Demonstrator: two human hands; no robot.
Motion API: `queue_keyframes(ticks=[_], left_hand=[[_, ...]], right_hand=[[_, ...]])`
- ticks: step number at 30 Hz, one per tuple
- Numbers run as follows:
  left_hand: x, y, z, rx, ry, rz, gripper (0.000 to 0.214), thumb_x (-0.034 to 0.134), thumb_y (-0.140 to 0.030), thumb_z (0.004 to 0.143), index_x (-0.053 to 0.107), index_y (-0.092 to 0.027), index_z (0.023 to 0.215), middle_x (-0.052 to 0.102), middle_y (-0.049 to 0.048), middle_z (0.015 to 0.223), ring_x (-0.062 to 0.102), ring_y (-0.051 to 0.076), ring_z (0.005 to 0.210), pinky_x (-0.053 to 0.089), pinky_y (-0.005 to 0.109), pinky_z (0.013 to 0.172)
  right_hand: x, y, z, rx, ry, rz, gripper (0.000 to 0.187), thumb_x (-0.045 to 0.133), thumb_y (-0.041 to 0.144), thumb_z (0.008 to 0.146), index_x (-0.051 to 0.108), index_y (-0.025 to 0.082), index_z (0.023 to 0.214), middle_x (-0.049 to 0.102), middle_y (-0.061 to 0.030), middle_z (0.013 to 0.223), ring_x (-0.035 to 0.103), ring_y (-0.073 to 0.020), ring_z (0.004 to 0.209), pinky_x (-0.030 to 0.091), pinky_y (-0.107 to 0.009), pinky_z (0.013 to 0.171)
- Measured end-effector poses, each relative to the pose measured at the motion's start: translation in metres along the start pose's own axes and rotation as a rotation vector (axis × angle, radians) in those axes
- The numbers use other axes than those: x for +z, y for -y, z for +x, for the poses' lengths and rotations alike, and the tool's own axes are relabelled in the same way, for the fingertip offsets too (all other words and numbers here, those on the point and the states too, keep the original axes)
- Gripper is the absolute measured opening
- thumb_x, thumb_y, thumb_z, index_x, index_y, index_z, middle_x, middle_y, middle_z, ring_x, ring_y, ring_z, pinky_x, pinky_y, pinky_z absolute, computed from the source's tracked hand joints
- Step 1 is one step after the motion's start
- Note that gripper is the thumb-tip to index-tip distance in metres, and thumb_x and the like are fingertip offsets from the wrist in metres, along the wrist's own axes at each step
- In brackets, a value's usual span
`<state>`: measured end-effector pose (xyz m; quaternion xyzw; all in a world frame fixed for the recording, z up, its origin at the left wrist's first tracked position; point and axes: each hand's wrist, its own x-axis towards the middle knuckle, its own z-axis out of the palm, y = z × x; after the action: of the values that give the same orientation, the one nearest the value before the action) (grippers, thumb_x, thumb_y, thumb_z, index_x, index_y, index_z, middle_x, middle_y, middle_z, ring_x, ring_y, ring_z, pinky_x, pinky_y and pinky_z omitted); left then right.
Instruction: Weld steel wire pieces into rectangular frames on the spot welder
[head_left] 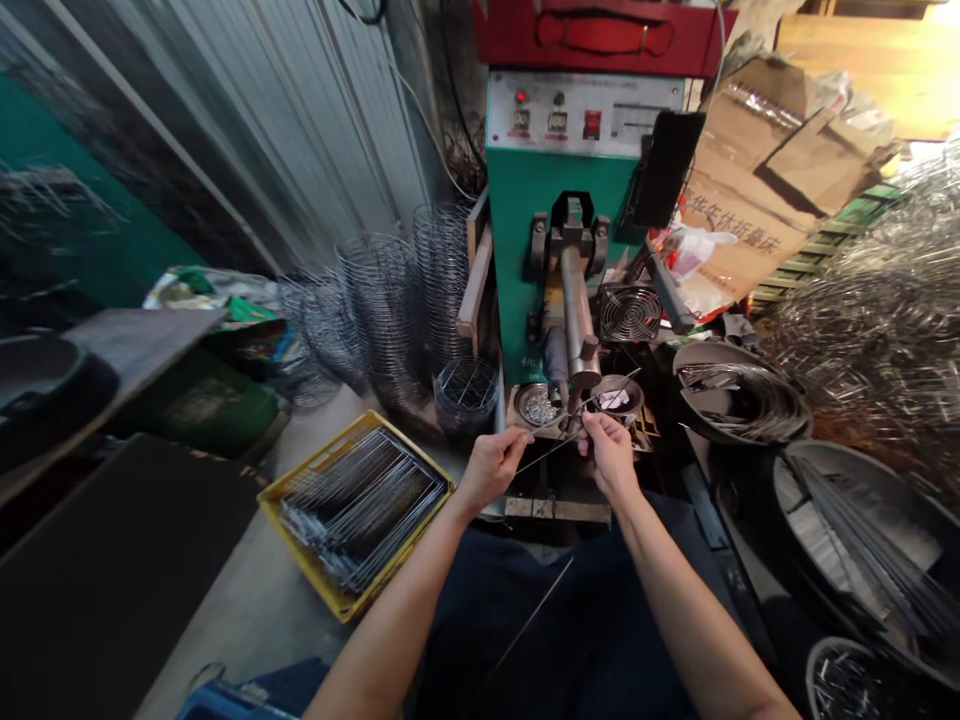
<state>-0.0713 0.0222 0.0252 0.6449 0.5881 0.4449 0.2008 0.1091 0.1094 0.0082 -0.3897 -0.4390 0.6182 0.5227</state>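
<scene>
My left hand (493, 468) is closed in a pinch on a thin metal wire (549, 425) that runs toward the electrode tips of a green spot welder (517, 250). Fingers and thumb of my right hand (610, 455) are closed on a longer thin metal rod (541, 457), which slants up to the right past the hand. Both pieces come close together just below the upper electrode arm (577, 310); whether they touch is too small to tell. Another loose wire (532, 618) lies across my dark-clothed lap.
Left stands a yellow crate (352, 605) of wire pieces, with wire coil stacks (375, 310) behind. A bowl of small metal parts (538, 405) sits under the welder. Rightward are a basin of wires (690, 425), a larger basin with rods (930, 510) and tangled wire (870, 300).
</scene>
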Motion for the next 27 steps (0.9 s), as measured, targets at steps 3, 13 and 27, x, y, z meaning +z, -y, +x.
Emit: queue_keyframes(ticks=[3, 13, 27], left_hand=[[-0.006, 0.002, 0.004, -0.015, 0.047, 0.001, 0.034, 0.045, -0.035, 0.096, 0.072, -0.014, 0.090, 0.065, 0.0013, 0.065, 0.048, 0.010, 0.051, 0.038, 0.021, 0.053], [-0.006, 0.006, 0.006, -0.016, 0.053, -0.030, 0.034, 0.046, -0.036, 0.096, 0.072, -0.015, 0.091, 0.067, 0.0016, 0.069, 0.056, 0.011, 0.059, 0.041, 0.020, 0.058], [-0.105, 0.052, -0.189, -0.477, -0.531, 0.151, 0.019, 0.060, -0.034, 0.084, 0.073, -0.021, 0.090, 0.073, 0.0055, 0.083, 0.066, 0.020, 0.080, 0.048, 0.026, 0.072]], right_hand=[[-0.001, 0.001, -0.001, 0.022, 0.015, -0.001, 0.040, 0.076, 0.051, 0.072, 0.055, 0.018, 0.062, 0.051, 0.0035, 0.055, 0.041, -0.0063, 0.042, 0.032, -0.020, 0.041], [-0.045, -0.015, -0.107, 0.316, 0.413, -0.410, 0.041, 0.065, 0.054, 0.081, 0.059, 0.017, 0.065, 0.056, 0.0021, 0.055, 0.050, -0.0104, 0.046, 0.037, -0.021, 0.047], [-0.061, -0.043, -0.205, 0.325, 1.034, -0.857, 0.020, 0.052, 0.032, 0.089, 0.068, 0.021, 0.092, 0.071, -0.0037, 0.091, 0.065, -0.0215, 0.086, 0.045, -0.028, 0.078]])
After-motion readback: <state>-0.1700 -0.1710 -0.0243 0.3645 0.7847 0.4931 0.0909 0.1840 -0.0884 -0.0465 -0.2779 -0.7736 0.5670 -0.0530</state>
